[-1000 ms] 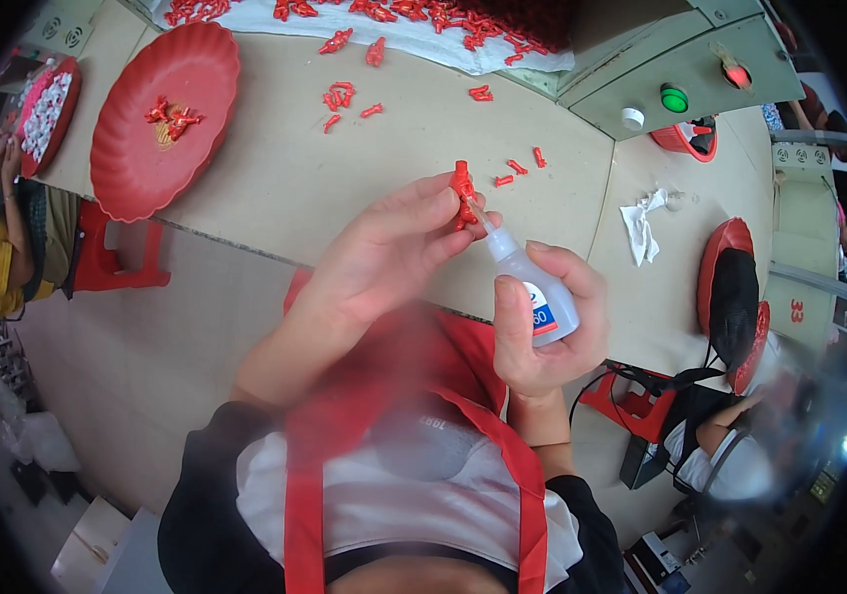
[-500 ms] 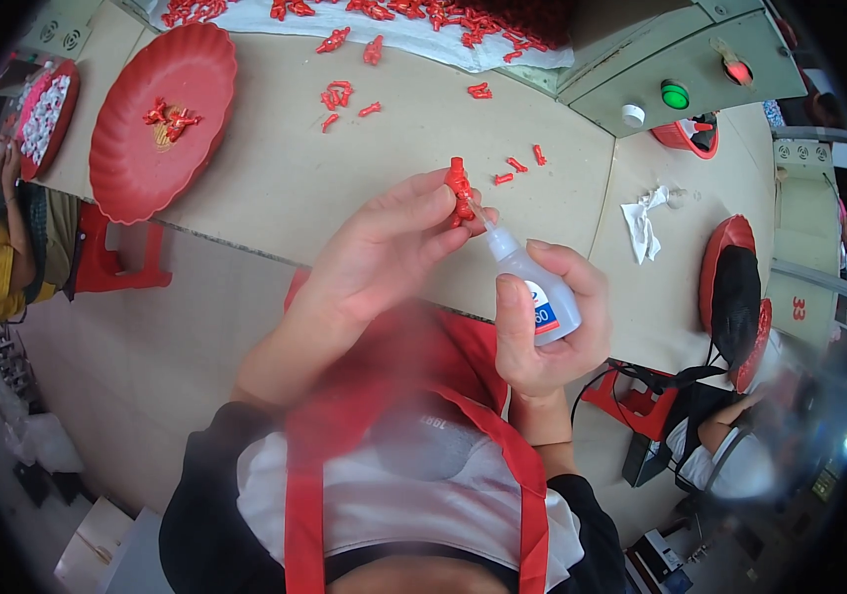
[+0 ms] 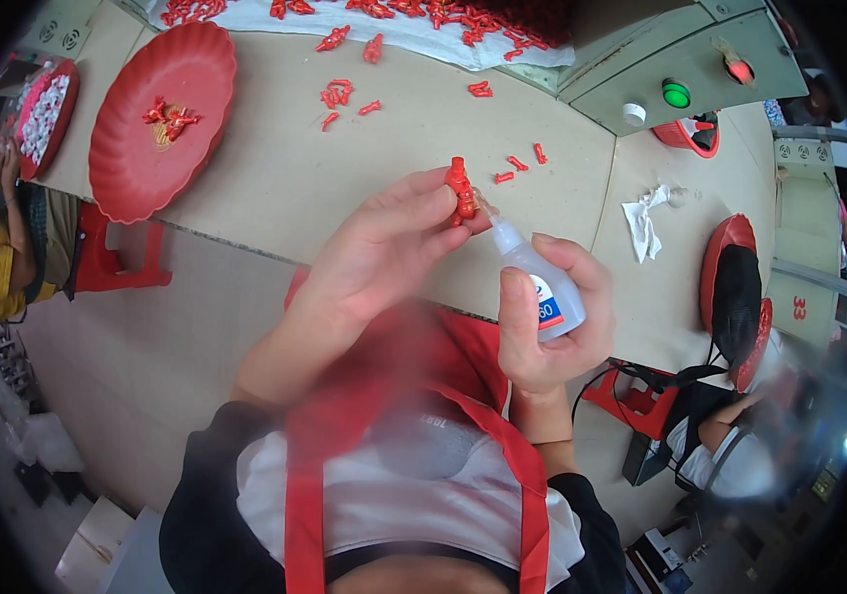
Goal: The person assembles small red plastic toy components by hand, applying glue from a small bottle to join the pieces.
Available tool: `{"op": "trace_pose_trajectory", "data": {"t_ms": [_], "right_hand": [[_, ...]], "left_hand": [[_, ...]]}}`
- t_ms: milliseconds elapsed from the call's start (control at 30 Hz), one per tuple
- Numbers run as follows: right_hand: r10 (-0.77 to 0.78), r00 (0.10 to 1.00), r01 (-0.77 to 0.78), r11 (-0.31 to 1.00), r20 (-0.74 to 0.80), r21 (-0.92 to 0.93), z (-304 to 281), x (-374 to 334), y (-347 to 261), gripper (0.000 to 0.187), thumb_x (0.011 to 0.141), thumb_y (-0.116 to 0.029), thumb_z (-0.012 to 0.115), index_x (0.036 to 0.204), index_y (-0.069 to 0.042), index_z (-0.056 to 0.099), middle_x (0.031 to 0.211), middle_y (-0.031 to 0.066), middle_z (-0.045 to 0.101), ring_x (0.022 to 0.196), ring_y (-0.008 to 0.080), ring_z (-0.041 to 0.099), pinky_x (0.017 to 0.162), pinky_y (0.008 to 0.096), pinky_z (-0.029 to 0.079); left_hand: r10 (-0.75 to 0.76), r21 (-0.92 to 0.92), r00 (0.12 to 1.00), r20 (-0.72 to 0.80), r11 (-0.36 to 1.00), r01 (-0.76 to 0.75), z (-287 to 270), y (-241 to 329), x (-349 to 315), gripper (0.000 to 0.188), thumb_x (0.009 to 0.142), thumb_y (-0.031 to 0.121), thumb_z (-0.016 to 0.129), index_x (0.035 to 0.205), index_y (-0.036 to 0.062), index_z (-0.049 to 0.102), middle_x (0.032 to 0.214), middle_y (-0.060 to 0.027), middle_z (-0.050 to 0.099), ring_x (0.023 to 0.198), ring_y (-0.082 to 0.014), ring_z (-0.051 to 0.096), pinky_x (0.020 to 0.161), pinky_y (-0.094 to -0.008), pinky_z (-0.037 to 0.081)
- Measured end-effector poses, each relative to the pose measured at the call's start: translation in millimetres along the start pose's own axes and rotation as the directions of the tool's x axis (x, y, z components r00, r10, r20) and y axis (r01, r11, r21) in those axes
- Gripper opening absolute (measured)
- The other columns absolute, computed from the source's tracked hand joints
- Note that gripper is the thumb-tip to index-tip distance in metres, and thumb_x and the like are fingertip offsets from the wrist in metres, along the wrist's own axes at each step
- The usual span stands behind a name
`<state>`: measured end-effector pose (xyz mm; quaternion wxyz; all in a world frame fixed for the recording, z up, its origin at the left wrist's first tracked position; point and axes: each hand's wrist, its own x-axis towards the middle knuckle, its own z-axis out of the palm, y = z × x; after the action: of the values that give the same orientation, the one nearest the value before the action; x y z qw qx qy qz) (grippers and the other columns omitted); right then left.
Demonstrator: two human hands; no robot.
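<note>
Between the thumb and fingers of my left hand point(image 3: 389, 233) is a small glossy red plastic figure point(image 3: 461, 188), held upright above the table's near edge. My right hand point(image 3: 562, 317) is wrapped round a translucent glue bottle point(image 3: 547, 294) with a blue and white label. Its thin nozzle point(image 3: 493, 213) points up and left at the figure's side; whether the tip touches it I cannot tell. Several small red parts point(image 3: 504, 178) lie on the table just beyond, with more loose red pieces point(image 3: 337, 93) farther back to the left.
A scalloped red tray point(image 3: 121, 163) with a few red figures stands at left. Many red parts lie on a white cloth point(image 3: 324, 30) along the back. A grey-green control box point(image 3: 691, 79) bounds the back right. A crumpled tissue point(image 3: 643, 226) lies at right. Other people sit at both sides.
My right hand and the glue bottle have shifted slightly to the right, and the nozzle has drawn back a little from the figure. My left hand stays nearly still.
</note>
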<state>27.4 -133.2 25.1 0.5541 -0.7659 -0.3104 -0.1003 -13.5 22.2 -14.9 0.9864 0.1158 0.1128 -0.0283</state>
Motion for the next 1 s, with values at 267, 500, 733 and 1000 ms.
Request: {"op": "trace_pose_trajectory", "data": {"t_ms": [267, 500, 733, 1000], "right_hand": [[0.028, 1.000, -0.028, 1.000, 0.010, -0.005, 0.2, 1.4, -2.1, 0.026, 0.076, -0.007, 0.067, 0.098, 0.004, 0.057, 0.084, 0.0071, 0.060, 0.066, 0.0081, 0.054, 0.059, 0.0187, 0.042], [0.083, 0.996, -0.083, 0.997, 0.015, -0.003, 1.7, 4.4, 1.8, 0.029, 0.073, -0.010, 0.069, 0.097, 0.003, 0.058, 0.074, 0.0068, 0.061, 0.058, 0.0092, 0.056, 0.052, 0.0198, 0.044], [0.585, 0.806, -0.578, 0.742, 0.091, 0.341, -13.3, 2.4, 27.9, 0.035, 0.080, -0.014, 0.061, 0.108, 0.006, 0.057, 0.072, 0.0045, 0.056, 0.054, 0.0070, 0.047, 0.049, 0.0197, 0.037], [0.633, 0.753, -0.655, 0.694, 0.180, 0.298, -6.1, 29.1, 90.4, 0.033, 0.078, -0.008, 0.062, 0.109, 0.003, 0.056, 0.072, 0.0067, 0.056, 0.063, 0.0120, 0.056, 0.054, 0.0247, 0.044]], "left_hand": [[0.020, 0.025, 0.999, -0.049, 1.000, -0.019, -1.2, -0.7, 1.3, 0.028, 0.089, 0.008, 0.051, 0.114, -0.0046, 0.047, 0.102, -0.0147, 0.058, 0.098, -0.0222, 0.059, 0.082, -0.0240, 0.054], [0.080, 0.107, 0.989, -0.126, 0.992, -0.066, -3.8, 0.3, -1.3, 0.026, 0.089, 0.009, 0.051, 0.111, -0.0047, 0.050, 0.103, -0.0133, 0.057, 0.101, -0.0242, 0.058, 0.082, -0.0250, 0.054], [-0.197, -0.554, 0.980, -0.021, 0.818, 0.153, -28.6, 2.4, 2.1, 0.027, 0.092, 0.010, 0.045, 0.113, -0.0066, 0.048, 0.108, -0.0133, 0.050, 0.103, -0.0234, 0.057, 0.086, -0.0274, 0.054], [-0.189, -0.574, 0.974, -0.121, 0.814, 0.087, -25.5, 3.4, 2.5, 0.022, 0.089, 0.006, 0.052, 0.111, 0.0002, 0.052, 0.108, -0.0074, 0.054, 0.107, -0.0209, 0.052, 0.085, -0.0228, 0.052]]}}
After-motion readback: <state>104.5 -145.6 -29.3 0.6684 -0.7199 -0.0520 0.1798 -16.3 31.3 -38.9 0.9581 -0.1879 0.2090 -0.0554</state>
